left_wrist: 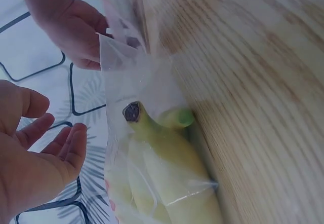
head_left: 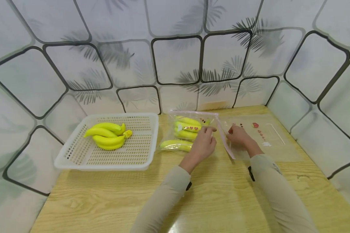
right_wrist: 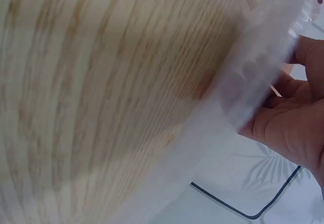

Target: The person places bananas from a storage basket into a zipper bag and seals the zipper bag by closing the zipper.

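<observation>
A clear zip bag [head_left: 179, 125] printed with red hearts lies on the table with several yellow bananas [left_wrist: 169, 158] inside. Over its right side is my left hand [head_left: 204, 142], its fingers loosely bent and nothing between them in the left wrist view. A second clear bag [head_left: 275, 129], flat with a strawberry print, lies to the right, a pink zip strip [head_left: 226, 139] along its left side. My right hand [head_left: 237, 137] pinches plastic near this strip; in the right wrist view, some fingers show blurred through the translucent bag edge [right_wrist: 243, 89].
On the left stands a white plastic basket [head_left: 138, 161] holding a bunch of yellow bananas [head_left: 108, 136]. Patterned wall covering [head_left: 175, 61] borders the wooden table [head_left: 105, 200] at the back and both sides.
</observation>
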Demonstrator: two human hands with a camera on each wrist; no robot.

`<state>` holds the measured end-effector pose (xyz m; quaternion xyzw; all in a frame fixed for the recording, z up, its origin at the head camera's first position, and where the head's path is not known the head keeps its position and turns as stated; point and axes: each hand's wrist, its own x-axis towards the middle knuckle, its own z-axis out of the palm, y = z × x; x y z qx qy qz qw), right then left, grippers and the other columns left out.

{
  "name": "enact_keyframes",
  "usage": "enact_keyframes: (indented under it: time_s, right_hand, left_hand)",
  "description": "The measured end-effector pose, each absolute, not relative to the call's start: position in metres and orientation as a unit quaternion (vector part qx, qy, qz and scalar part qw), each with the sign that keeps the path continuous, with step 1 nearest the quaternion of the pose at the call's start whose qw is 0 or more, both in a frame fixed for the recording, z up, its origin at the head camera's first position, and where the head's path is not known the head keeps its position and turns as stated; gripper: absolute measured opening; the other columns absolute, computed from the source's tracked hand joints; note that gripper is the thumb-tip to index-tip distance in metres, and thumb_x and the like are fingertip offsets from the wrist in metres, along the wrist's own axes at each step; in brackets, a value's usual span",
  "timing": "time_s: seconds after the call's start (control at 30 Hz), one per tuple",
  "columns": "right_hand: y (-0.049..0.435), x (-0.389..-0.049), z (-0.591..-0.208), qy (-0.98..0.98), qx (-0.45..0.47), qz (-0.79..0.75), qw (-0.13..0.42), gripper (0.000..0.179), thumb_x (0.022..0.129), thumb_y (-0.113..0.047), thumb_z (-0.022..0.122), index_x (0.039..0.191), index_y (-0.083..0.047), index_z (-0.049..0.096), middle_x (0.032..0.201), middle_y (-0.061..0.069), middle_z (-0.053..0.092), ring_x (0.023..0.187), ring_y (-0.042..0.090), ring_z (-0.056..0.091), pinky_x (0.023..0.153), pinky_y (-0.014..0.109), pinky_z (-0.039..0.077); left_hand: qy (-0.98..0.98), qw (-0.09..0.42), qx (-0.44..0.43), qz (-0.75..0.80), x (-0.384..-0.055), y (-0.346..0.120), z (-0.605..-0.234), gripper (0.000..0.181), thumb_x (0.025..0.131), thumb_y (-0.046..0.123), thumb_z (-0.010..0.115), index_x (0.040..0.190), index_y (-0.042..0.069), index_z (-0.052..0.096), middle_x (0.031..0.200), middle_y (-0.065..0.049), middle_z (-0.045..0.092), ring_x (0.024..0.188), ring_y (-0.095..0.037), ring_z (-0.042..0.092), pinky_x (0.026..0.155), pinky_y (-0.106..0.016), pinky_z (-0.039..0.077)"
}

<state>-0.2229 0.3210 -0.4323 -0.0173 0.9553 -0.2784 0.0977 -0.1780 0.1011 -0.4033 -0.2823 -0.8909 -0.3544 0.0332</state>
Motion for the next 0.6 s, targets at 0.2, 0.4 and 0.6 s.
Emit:
enact_keyframes:
  time_s: [0.2,0.4,0.6]
  right_hand:
    - [0.328,-0.218,-0.43,0.946,-0.01,-0.311,0.093,0.034,0.093,-0.007,0.046,0.116,0.015,0.058,0.121,0.037,0.057,0.085,0.032,0.059,0.067,0.034,0.048]
    - [0.331,-0.206,-0.423,0.909,0.002,-0.397,0.129,0.042,0.093,-0.002,0.04,0.13,0.015,0.048,0.133,0.04,0.044,0.074,0.022,0.051,0.06,0.031,0.046]
    - [0.332,-0.193,-0.41,0.87,0.025,-0.467,0.154,0.046,0.095,0.0,0.038,0.139,0.014,0.038,0.138,0.04,0.038,0.067,0.015,0.048,0.059,0.029,0.044]
  left_hand:
    - [-0.885,-0.013,-0.292,-0.363,-0.179,0.112,-0.407,0.034,0.101,0.009,0.047,0.135,0.007,0.053,0.131,-0.016,0.05,0.098,-0.018,0.056,0.08,-0.025,0.048]
    - [-0.874,-0.055,-0.28,-0.393,-0.181,0.12,-0.411,0.034,0.101,0.01,0.049,0.134,0.008,0.052,0.129,-0.015,0.049,0.092,-0.015,0.053,0.075,-0.023,0.046]
    - [-0.874,-0.088,-0.248,-0.408,-0.181,0.133,-0.413,0.036,0.098,0.012,0.054,0.134,0.01,0.054,0.128,-0.017,0.05,0.093,-0.016,0.054,0.074,-0.024,0.046]
